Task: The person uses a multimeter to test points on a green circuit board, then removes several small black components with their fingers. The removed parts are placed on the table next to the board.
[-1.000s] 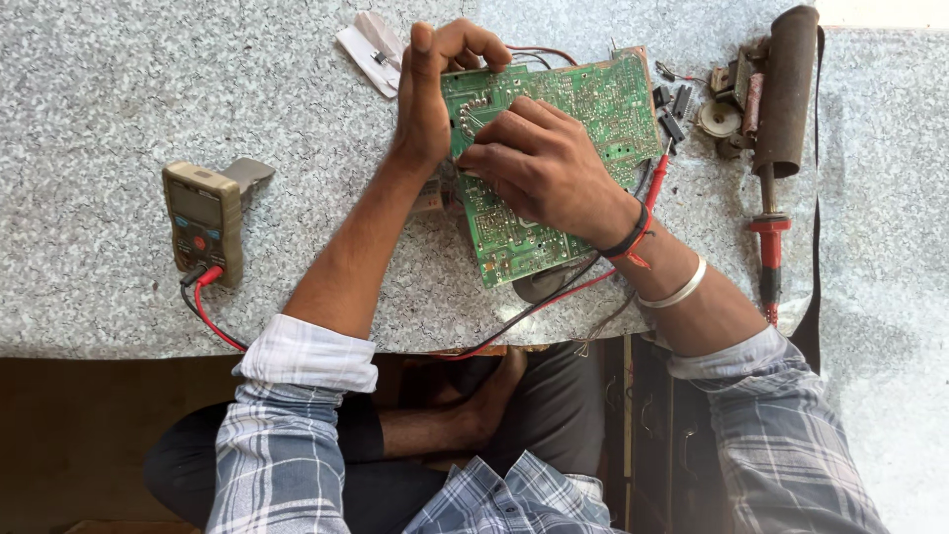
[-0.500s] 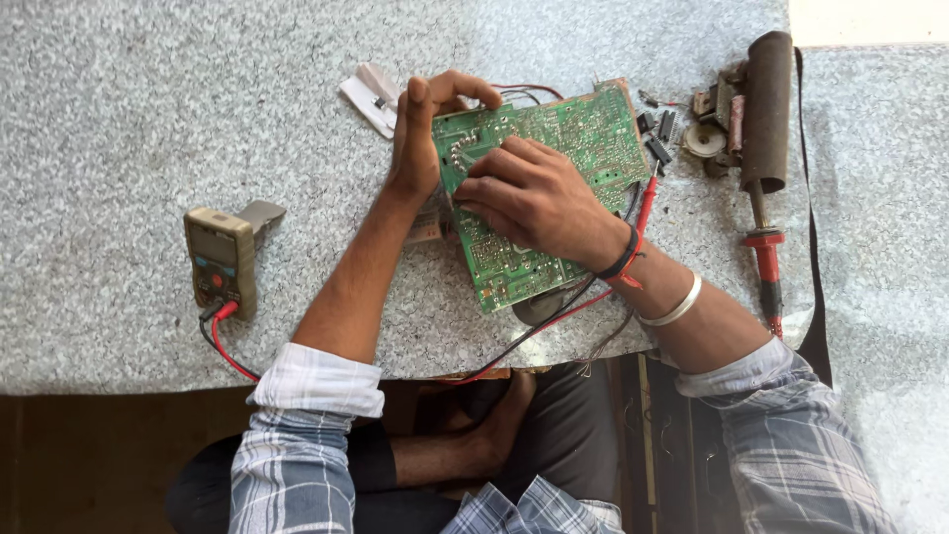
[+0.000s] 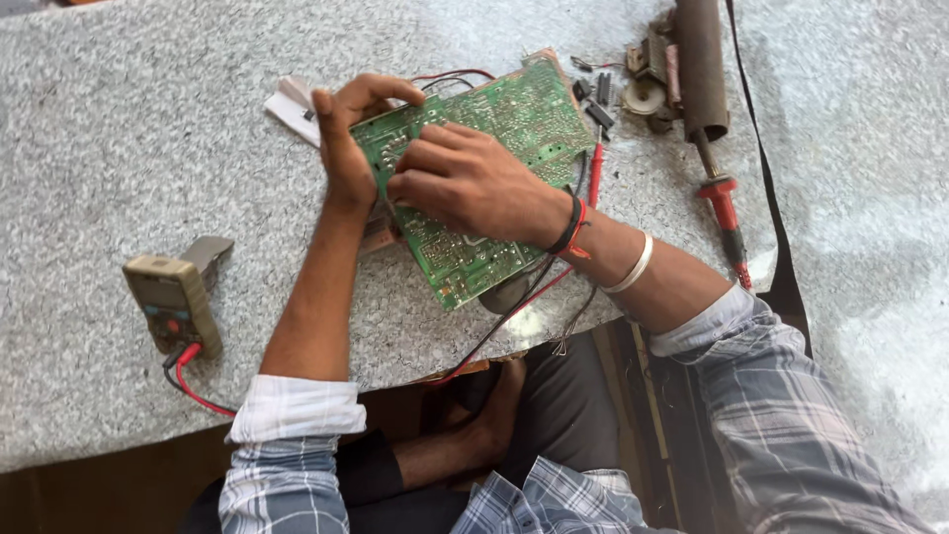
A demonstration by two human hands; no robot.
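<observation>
PCB [image 3: 494, 188] sits centre-top of frame on the grey stone bench [image 3: 129, 129], solder side up, green. Long axis runs diagonal: upper right corner toward lower centre, near end overhanging toward the bench edge. Left hand [image 3: 346, 148] is closed on the board's upper-left edge, thumb and fingers pinching it. Right hand [image 3: 465, 183] lies flat-ish on the board mid-area, fingers curled at the traces; whether sth is pinched can't be told, fingertips hidden. Judgement: board should be kept pinned by the edge so it's not rocking, pressure kept light, leads [image 3: 514, 311] kept off the solder joints. Multimeter [image 3: 173, 302] lower left, well apart, red/black leads plugged. Red probe [image 3: 727, 218] right, below a dark cylinder tool [image 3: 702, 64]. Loose parts [image 3: 603, 104] upper right, just beside the board.
</observation>
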